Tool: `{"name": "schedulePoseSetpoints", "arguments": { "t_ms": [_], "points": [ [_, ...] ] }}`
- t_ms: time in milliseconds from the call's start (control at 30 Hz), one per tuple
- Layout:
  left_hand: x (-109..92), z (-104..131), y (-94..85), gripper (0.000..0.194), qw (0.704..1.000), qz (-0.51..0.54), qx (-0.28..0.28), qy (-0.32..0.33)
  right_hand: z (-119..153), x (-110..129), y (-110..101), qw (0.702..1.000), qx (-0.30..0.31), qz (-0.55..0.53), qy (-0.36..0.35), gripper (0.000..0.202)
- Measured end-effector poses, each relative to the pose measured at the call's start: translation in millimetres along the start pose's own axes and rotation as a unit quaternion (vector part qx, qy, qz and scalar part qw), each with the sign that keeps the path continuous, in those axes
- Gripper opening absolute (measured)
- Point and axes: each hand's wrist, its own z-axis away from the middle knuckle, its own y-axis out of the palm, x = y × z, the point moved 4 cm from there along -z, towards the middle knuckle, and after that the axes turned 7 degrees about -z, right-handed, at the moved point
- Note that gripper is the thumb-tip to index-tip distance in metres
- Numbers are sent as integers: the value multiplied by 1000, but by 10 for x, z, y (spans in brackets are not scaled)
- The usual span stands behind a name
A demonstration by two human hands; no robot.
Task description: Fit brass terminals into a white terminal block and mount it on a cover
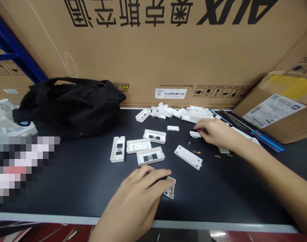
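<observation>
L hand [140,195] had a narrow fingertip grip on a small white plastic insert w/ brass-coloured contacts [170,192], contact side up, partly covered by fingers. R hand [214,131], beyond & right of L grip, had fingertips at a small white moulded plastic block [194,134]; couldn't tell if pinched or just touched.

Btwn grips: long flat white plastic plate [188,157], w/ a bent brass-coloured strip [196,152] just past it. Under R forearm: whitish moulded plastic piece [223,150], partly hidden, 2 small brass-coloured bits [217,156] near it.

Beyond L grip, toward its left: 4 shallow white rectangular plastic housings [113,149], grouped, slots in floors of most. Past R grip, by the carton wall: heap of mixed white plastic parts [193,116].

Progress (judged): approx partway, lots left. Done: held insert had brass in place. Not done: strip + bits lay loose, plate lay apart from housings, no brass seen in grouped housings, no closed unit seen for sure. Heap too jumbled to count; state of parts there n/a.
</observation>
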Motion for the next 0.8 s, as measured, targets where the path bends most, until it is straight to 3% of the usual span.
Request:
{"name": "schedulePoseSetpoints", "arguments": {
  "t_ms": [100, 333, 800],
  "points": [
    [11, -16, -7, 29, 1000, 25, -18, -8, -19, -26, -15, 1000, 3, 10, 10, 34],
    [37, 0, -2, 14, 996, 67, -19, -49, -67, -85, -37, 998, 24, 33, 49, 31],
    [18, 22, -12, 15, 997, 56, -24, -45, -173, -3, -76, 984, 95, 89, 123, 31]
  ]
}}
